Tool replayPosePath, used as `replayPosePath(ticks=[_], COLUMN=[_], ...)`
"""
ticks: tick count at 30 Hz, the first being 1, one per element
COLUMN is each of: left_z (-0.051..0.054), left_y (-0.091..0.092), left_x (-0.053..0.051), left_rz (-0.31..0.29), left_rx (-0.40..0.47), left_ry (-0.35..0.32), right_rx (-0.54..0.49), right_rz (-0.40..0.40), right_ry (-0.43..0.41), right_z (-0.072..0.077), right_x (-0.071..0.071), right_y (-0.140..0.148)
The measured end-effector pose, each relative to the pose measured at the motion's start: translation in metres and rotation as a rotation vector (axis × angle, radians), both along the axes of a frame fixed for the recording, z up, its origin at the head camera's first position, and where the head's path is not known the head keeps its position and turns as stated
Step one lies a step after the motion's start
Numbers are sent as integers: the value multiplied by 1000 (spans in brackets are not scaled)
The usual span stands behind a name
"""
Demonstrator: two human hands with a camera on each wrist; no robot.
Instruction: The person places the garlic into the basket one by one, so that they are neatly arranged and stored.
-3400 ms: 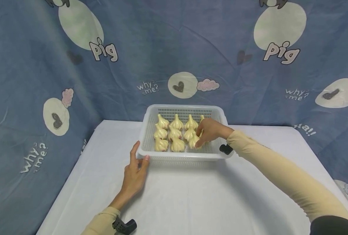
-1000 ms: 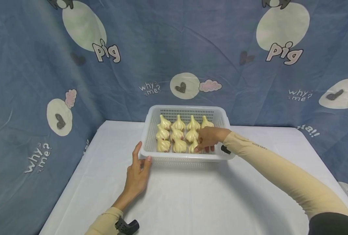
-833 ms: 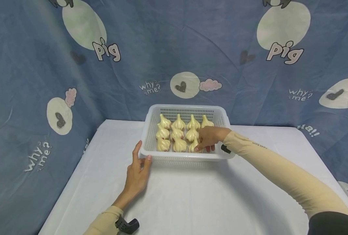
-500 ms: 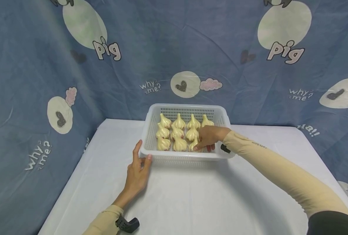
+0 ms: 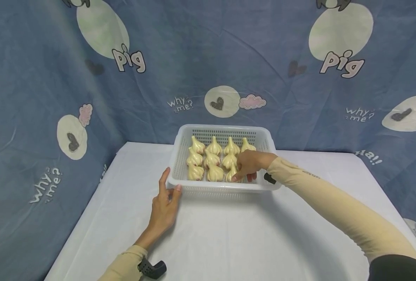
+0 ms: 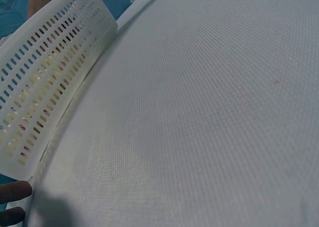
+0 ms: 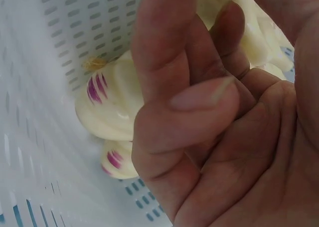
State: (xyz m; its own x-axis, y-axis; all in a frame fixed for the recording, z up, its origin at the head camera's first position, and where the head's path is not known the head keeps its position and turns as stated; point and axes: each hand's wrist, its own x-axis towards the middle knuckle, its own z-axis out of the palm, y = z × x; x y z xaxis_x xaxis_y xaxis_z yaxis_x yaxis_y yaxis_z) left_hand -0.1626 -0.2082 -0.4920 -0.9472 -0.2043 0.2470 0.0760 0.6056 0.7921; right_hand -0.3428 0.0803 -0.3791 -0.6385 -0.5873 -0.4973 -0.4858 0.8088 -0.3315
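In the head view, a white slotted plastic basket (image 5: 224,186) holds several cream garlic bulbs (image 5: 215,172) in rough rows, stems up. My right hand (image 5: 251,162) reaches in at the front right and pinches a front-row garlic bulb (image 5: 230,175) between thumb and fingers; the hand partly covers it. Purple-streaked bulbs (image 7: 107,105) lie beyond the fingers in the right wrist view. My left hand (image 5: 164,210) touches the basket's near left corner, fingers fairly straight, thumb at the front and forefinger along the left side. Two left fingertips (image 6: 17,191) show near the basket's corner.
The basket stands near the back edge of a table with a white cloth (image 5: 229,234). A blue printed curtain (image 5: 264,58) hangs behind it and along the left. Dark wrist devices (image 5: 152,269) sit on both wrists.
Since 3.4 seconds ago my right hand has moved down and toward me with the bulb, uncovering the back-right bulb. Over the last second both hands stay nearly still.
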Motion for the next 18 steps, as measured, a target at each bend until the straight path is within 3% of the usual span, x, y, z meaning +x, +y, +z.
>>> replayPosePath(ticks=[9,18], left_z=[2,13], left_y=[1,-14], left_x=[0,-5], left_rz=[-2,-24], left_rx=[8,60], left_ry=[-19,-89], right_rx=[-83,-95], right_rz=[-7,-116], right_ry=[-1,97], right_z=[23,58], right_x=[-7,-18], right_y=[17,67])
